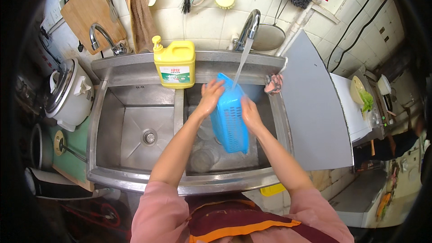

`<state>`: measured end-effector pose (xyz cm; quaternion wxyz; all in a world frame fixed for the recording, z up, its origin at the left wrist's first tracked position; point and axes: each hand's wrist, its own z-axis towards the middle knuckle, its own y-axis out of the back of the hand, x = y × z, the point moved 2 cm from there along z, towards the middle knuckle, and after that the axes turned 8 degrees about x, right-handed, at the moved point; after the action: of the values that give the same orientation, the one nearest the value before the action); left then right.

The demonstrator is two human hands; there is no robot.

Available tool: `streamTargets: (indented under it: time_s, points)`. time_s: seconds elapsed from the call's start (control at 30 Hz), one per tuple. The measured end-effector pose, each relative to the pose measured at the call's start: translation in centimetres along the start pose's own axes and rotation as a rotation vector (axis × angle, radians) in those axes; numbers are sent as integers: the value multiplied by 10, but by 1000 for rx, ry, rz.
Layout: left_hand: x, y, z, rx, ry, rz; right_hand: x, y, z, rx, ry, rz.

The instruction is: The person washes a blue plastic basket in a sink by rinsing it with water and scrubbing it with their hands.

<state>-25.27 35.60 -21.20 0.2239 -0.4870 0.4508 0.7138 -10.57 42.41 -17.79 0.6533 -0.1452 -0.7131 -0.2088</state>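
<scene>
A blue slotted plastic basket (233, 121) is held tilted on its side over the right basin of a stainless steel double sink (179, 108). Water runs from the right-hand chrome faucet (251, 28) onto its upper part. My left hand (212, 96) lies against the basket's upper left side, fingers spread; whether it grips is unclear. At the basket's right side, my right hand (250, 114) is closed on the edge, somewhat blurred. Round shapes, hard to make out, lie in the basin below.
A yellow pump jug (175, 64) stands on the sink's back rim by the divider. A pink cloth (273, 83) lies at the right rim. The left faucet (101, 35) is not running. A rice cooker (72, 96) stands at left. A grey panel (314, 108) borders the sink at right.
</scene>
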Motion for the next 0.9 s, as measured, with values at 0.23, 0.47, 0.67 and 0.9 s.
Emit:
streamTargets:
  time_s: [0.23, 0.47, 0.67, 0.9]
  points:
    - [-51, 2, 13, 51, 236, 123, 11, -28, 45, 202, 25, 656]
    - [-53, -23, -20, -243, -29, 300, -9, -2, 108, -44, -491, 829]
    - [-34, -4, -38, -85, -312, 544, -10, -30, 88, -406, -271, 499]
    - [-46, -6, -53, 14, -51, 472, 2, -21, 126, -483, -303, 311]
